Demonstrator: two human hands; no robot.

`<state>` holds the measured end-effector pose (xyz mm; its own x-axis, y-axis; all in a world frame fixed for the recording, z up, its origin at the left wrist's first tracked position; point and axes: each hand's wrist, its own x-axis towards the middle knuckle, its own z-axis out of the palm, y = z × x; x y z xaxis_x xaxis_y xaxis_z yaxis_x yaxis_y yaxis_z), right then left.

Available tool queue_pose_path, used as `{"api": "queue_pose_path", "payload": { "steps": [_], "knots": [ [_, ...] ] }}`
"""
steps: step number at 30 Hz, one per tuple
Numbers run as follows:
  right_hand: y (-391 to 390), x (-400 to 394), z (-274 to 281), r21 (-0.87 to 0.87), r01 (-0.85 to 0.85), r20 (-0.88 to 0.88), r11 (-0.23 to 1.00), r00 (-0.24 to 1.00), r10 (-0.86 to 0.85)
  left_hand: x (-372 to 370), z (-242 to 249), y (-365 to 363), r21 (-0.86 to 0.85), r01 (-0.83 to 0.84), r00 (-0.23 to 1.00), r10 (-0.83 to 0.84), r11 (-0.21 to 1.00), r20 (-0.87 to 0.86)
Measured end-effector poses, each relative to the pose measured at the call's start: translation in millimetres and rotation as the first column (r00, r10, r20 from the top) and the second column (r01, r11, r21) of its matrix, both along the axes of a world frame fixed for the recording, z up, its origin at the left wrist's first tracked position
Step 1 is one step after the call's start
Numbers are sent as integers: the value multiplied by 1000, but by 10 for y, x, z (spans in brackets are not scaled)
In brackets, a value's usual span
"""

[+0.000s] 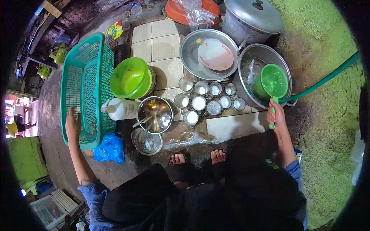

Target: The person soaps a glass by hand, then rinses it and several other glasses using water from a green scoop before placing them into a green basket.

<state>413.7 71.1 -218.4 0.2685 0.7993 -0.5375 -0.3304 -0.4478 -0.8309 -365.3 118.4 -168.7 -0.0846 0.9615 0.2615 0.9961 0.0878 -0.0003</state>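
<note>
My right hand [276, 115] is closed around the handle of a green water dipper [274, 81]. The dipper's bowl, with clear water in it, is over a large metal pot [245, 86]. My left hand [73, 125] is at the near left side of a teal plastic basket [101, 82]; its fingers look apart, with nothing visible in them. A drinking glass [91, 129] lies low in the basket. Between my hands stand several glass mugs [198, 103] with white suds. Left of them, a steel bowl [162, 125] holds spoons, and a glass bowl [148, 145] has suds.
A lime green basin [129, 79] and white bottle [120, 109] stand beside the basket. Behind the mugs is a metal basin [187, 50] with a plate. A lidded pot [246, 23] stands farther back. A green hose [327, 79] reaches the large pot. A blue bag [110, 148] lies left.
</note>
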Motion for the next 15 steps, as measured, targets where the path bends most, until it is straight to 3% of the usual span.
{"api": "queue_pose_path", "payload": {
  "steps": [2, 5, 7, 8, 9, 13, 14, 15],
  "knots": [
    [-131, -193, 183, 10, -11, 49, 1000, 999, 10, 1172, 505, 132, -55, 23, 933, -1, 998, 361],
    [-280, -370, 314, 10, -174, 241, 985, 956, 167, 2242, 407, 179, -50, 356, 831, -292, 933, 473],
    [-347, -517, 349, -40, -209, 230, 977, 950, 212, 2818, 132, 194, -190, 621, 749, -506, 760, 427],
    [-368, -583, 368, -87, -243, 226, 966, 940, 256, 2975, -159, 215, -296, 743, 668, -645, 600, 370],
    [-381, -630, 309, -153, -295, 269, 943, 906, 327, 3135, -389, 192, -273, 865, 501, -751, 421, 429],
    [-434, -933, 288, -265, -373, 360, 889, 817, 450, 3666, -1205, 10, -451, 845, 502, -717, 288, 483],
    [-457, -964, 118, -133, -465, 602, 875, 664, 444, 3782, -1268, -31, -451, 845, 502, -718, 289, 481],
    [-465, -996, 22, -29, -575, 801, 818, 476, 363, 3892, -1316, -82, -553, 770, 593, -674, 317, 440]
  ]
}}
